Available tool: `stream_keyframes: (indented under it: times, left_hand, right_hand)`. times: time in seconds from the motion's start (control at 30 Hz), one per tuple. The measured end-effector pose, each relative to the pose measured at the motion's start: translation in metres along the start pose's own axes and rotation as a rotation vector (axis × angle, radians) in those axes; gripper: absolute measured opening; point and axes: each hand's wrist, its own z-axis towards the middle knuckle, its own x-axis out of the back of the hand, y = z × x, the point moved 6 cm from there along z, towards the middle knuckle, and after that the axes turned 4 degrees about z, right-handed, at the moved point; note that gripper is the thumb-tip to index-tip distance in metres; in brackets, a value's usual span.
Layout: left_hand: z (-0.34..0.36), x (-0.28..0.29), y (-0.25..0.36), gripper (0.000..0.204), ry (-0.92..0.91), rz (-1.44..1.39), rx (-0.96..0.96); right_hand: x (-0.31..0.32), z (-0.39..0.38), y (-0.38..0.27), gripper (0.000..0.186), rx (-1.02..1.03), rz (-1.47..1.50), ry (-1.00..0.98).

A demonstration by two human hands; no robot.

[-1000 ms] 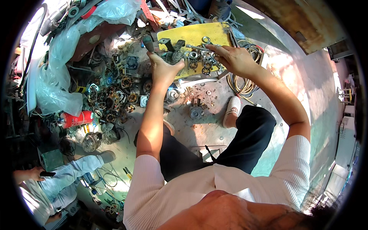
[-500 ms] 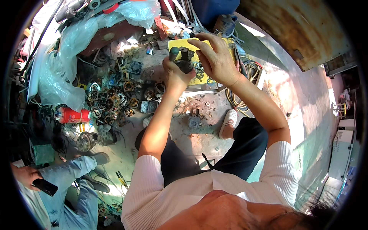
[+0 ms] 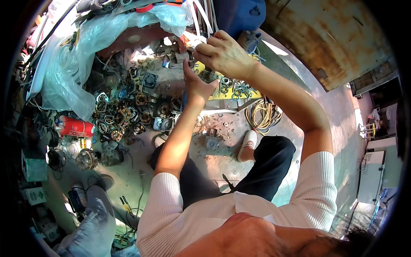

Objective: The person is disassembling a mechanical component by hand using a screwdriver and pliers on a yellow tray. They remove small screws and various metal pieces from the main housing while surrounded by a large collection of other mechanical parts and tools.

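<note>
My right hand (image 3: pixel 224 55) is raised over the far-left corner of the yellow board (image 3: pixel 242 94), fingers bent and drawn together; what they hold, if anything, is hidden. Just below and left of it is my left hand (image 3: pixel 197 88), index finger pointing up and thumb spread to the right, with no held thing visible between them. On the board, behind the hands, lie small metal rings and other loose metal parts (image 3: pixel 233 85).
Left lie motor parts (image 3: pixel 124 115), crumpled plastic sheeting (image 3: pixel 68 85), a red cylinder (image 3: pixel 75 126) and another person's legs (image 3: pixel 92 218). Coiled cable (image 3: pixel 261 113) lies by my right foot (image 3: pixel 248 145). A blue container (image 3: pixel 239 13) and rusty panel (image 3: pixel 312 38) stand beyond.
My right hand has moved up and left, its fingers curling. My left hand's fingers have spread, and the dark tool-like piece it held is out of sight. The view has shifted slightly.
</note>
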Motion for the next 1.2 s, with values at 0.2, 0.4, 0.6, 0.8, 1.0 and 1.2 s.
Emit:
stream_keyframes:
  times: [0.2,0.4,0.6,0.8,1.0,1.2]
  left_hand:
    - [0.013,-0.006,-0.031,0.083,-0.134,0.047,-0.057]
    - [0.023,0.003,-0.039,0.064,-0.043,0.0,0.03]
    - [0.025,0.001,-0.032,0.058,-0.06,0.027,0.098]
    - [0.028,0.006,-0.018,0.054,-0.062,0.174,0.121]
    - [0.025,0.001,0.01,0.052,-0.002,0.303,-0.051]
    - [0.017,-0.014,0.026,0.047,-0.068,0.445,-0.154]
  right_hand:
    - [0.021,-0.093,0.032,0.026,-0.898,0.317,0.522]
    - [-0.076,-0.185,-0.048,0.02,-1.681,1.857,0.528]
    - [-0.086,-0.203,-0.072,0.021,-1.648,1.52,0.401]
    - [-0.093,-0.169,-0.086,0.039,-1.577,1.225,0.212]
    - [-0.114,-0.154,-0.119,0.04,-1.604,1.212,0.401]
    - [-0.133,-0.139,-0.104,0.044,-1.7,1.211,0.63]
